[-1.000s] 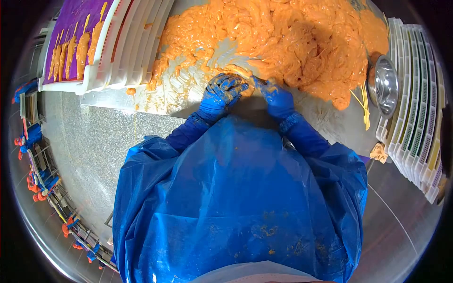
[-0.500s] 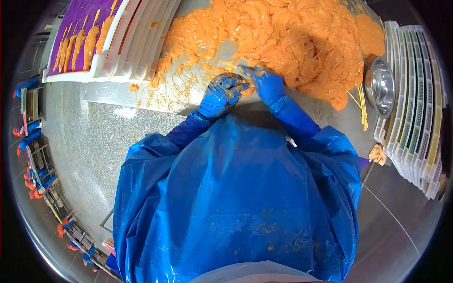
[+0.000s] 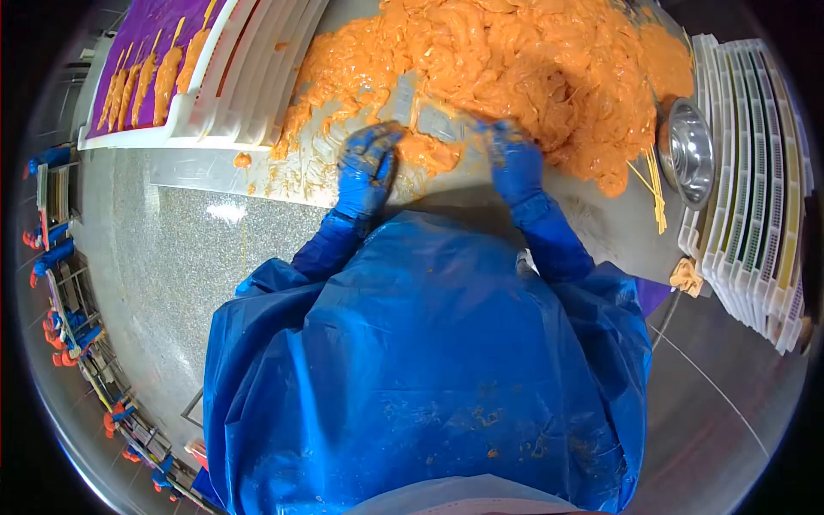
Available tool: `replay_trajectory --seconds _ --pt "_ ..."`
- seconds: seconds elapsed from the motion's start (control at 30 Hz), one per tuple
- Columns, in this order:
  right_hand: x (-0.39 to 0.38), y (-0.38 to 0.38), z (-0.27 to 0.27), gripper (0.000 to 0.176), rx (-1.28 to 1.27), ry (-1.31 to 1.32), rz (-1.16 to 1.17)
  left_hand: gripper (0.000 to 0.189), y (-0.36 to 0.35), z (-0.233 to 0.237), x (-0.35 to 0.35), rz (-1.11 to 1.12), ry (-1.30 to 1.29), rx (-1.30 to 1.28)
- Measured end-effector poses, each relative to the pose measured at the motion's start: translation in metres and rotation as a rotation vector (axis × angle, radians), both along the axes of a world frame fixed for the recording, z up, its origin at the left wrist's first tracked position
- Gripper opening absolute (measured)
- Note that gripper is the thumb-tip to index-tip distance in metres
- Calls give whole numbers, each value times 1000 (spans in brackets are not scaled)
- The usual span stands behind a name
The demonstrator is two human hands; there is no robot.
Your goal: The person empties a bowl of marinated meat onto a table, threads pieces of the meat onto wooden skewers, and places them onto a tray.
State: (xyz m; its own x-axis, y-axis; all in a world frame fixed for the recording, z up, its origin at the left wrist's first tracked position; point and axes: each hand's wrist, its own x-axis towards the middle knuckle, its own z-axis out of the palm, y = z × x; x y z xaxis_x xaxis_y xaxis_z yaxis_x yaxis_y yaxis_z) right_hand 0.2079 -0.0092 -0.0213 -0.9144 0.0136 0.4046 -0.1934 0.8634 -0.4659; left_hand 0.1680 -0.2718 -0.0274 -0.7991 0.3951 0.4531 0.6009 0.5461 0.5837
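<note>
Both my hands wear blue gloves smeared with orange marinade. My left hand (image 3: 366, 170) is at the left end of a flattened piece of orange marinated meat (image 3: 429, 154) on the metal table, fingers partly bent and apart, gripping nothing visible. A thin pale stick (image 3: 415, 112) lies just above that piece; whether it runs into the meat cannot be made out. To the right, apart from the piece, my right hand (image 3: 517, 165) is beside the big heap of marinated meat (image 3: 524, 77). Its fingers look loosely spread, with the tips a little blurred.
At upper left, stacked white trays (image 3: 249, 86) hold meat skewers (image 3: 167, 81) on a purple sheet. Bamboo sticks (image 3: 657, 193) and a steel bowl (image 3: 689, 154) are at right, near more stacked trays (image 3: 747, 189). Other people (image 3: 64, 339) work far left.
My hands have moved apart, left hand leftward and right hand rightward, uncovering the piece of meat between them. The stick that was by my right fingers now lies above the piece.
</note>
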Motion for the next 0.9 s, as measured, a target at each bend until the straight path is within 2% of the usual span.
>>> replay_trajectory --seconds 0.07,0.1,0.17,0.2,0.27,0.3,0.37,0.43,0.5,0.57,0.6,0.67,0.9 --pt "-3 -22 12 22 198 -430 110 24 5 -2 7 -82 -6 -55" --pt "-12 -26 5 22 194 -427 106 24 6 -1 5 -87 -2 -58" --pt "-38 -26 -15 19 212 -107 -75 28 9 0 4 -99 -20 -86" --pt "-40 -26 -15 19 212 -111 -72 30 7 1 4 -107 -20 -86" --pt "-46 -27 -13 15 99 84 -127 31 4 2 5 -68 -52 -21" --pt "-41 -21 -17 15 101 88 -125 32 3 3 5 -31 -84 48" --pt "-12 3 -30 13 214 -73 57 34 -3 2 6 22 -62 78" --pt "7 17 -13 14 146 -37 7 35 -5 -3 4 46 -96 13" --pt "35 33 -12 14 72 -6 -41 31 0 -1 6 82 -86 53" --pt "75 47 -29 27 374 6 -53 29 10 9 11 -76 -96 -105" --pt "86 44 -17 27 377 2 -59 26 19 2 13 -138 -71 -98" --pt "93 34 12 30 228 -221 2 24 29 -7 8 -176 -83 -87" --pt "96 25 -6 27 67 -142 41 20 33 -13 6 -228 -85 -84"
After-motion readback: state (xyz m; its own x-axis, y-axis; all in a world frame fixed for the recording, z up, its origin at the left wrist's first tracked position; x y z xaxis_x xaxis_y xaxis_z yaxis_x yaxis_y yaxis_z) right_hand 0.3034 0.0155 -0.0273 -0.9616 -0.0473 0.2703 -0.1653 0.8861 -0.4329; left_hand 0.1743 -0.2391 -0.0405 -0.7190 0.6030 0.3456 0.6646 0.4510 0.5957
